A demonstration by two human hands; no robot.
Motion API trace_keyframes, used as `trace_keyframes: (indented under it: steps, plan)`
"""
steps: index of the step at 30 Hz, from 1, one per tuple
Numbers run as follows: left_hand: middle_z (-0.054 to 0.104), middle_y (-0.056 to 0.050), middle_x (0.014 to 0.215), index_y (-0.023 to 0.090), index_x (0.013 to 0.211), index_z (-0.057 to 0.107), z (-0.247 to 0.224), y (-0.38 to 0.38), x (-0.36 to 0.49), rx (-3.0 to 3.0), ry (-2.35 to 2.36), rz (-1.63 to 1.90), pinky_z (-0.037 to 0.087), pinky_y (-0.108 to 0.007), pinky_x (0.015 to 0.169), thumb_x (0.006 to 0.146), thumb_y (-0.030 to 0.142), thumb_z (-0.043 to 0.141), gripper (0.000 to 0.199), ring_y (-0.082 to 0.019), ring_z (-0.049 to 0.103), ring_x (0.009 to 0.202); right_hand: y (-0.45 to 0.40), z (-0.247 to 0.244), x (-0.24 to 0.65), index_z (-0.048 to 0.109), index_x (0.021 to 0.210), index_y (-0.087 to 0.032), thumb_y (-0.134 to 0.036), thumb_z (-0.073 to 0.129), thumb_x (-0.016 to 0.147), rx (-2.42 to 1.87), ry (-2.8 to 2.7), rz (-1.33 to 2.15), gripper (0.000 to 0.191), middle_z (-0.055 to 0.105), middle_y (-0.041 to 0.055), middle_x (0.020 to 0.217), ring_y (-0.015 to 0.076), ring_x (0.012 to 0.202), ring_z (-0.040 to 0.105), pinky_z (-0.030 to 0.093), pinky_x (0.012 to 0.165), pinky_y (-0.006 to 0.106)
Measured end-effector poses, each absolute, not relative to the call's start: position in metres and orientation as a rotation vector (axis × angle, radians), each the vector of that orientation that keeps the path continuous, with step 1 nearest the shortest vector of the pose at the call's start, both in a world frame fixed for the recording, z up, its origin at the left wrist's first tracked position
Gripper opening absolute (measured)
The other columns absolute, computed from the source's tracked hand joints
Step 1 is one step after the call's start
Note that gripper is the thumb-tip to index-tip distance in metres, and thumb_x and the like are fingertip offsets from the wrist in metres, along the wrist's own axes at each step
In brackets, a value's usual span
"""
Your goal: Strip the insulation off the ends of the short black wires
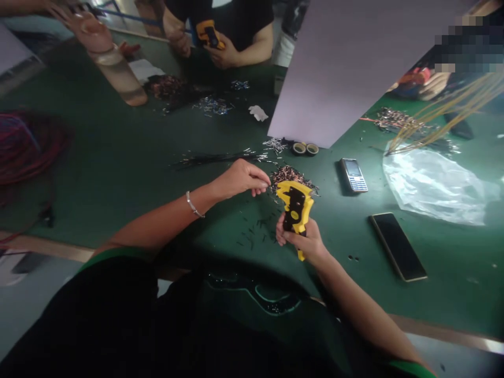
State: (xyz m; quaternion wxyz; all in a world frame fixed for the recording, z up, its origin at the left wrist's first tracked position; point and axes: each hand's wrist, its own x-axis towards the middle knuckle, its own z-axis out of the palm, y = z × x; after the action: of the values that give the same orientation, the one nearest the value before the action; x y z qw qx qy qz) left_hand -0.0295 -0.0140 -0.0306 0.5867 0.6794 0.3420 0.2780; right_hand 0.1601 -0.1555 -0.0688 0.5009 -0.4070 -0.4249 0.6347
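My right hand [305,239] is wrapped round the handles of a yellow and black wire stripper [294,207], its jaws pointing away from me. My left hand [246,178] is closed in a pinch just left of the stripper's jaws; whatever is between the fingertips is too small to make out. Behind the stripper lies a heap of short wire pieces with copper-coloured ends [289,174]. A bundle of thin black wires [220,157] with shiny tips rests beyond my left hand. Dark wire scraps [255,231] are scattered on the green table [118,157] between my forearms.
Right of the stripper lie a keypad phone [354,175], a smartphone [398,247] and a clear plastic bag [433,184]. Two tape rolls [305,149] sit by a pale upright panel [334,68]. Red cable coils [27,147] lie left. Across the table, a person holds another stripper [210,34].
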Motion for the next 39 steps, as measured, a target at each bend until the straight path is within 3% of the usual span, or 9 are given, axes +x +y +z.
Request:
trace_keyframes:
  steps: [7, 17, 39]
  plan:
    - [0.073, -0.003, 0.067, 0.015, 0.079, 0.077, -0.015, -0.035, -0.029, 1.92, 0.84, 0.75, 0.051, -0.02, 0.051, 0.076, 0.019, 0.064, 0.014, -0.009, 0.062, 0.051, -0.149, -0.05, 0.167, 0.059, 0.093, -0.019, -0.025, 0.078, 0.065, -0.913, -0.855, 1.393, 0.035, 0.061, 0.0002, 0.073, 0.0177, 0.061, 0.058, 0.05, 0.06, 0.038]
    - [0.075, -0.002, 0.075, 0.02, 0.082, 0.075, -0.025, -0.062, -0.02, 2.494, 0.625, 0.94, 0.052, -0.022, 0.063, 0.088, 0.015, 0.054, 0.022, -0.012, 0.068, 0.067, -0.149, -0.051, 0.156, 0.059, 0.094, -0.019, -0.026, 0.077, 0.07, -0.94, -0.809, 1.36, 0.031, 0.06, -0.0001, 0.076, 0.017, 0.06, 0.06, 0.052, 0.062, 0.038]
    - [0.073, -0.004, 0.076, 0.018, 0.079, 0.071, -0.031, -0.075, -0.015, 2.585, 0.531, 0.959, 0.053, -0.024, 0.065, 0.092, 0.014, 0.05, 0.025, -0.014, 0.067, 0.069, -0.153, -0.05, 0.15, 0.057, 0.083, -0.019, -0.011, 0.067, 0.067, -0.934, -0.858, 1.347, 0.02, 0.055, -0.0041, 0.066, 0.013, 0.053, 0.055, 0.054, 0.057, 0.035]
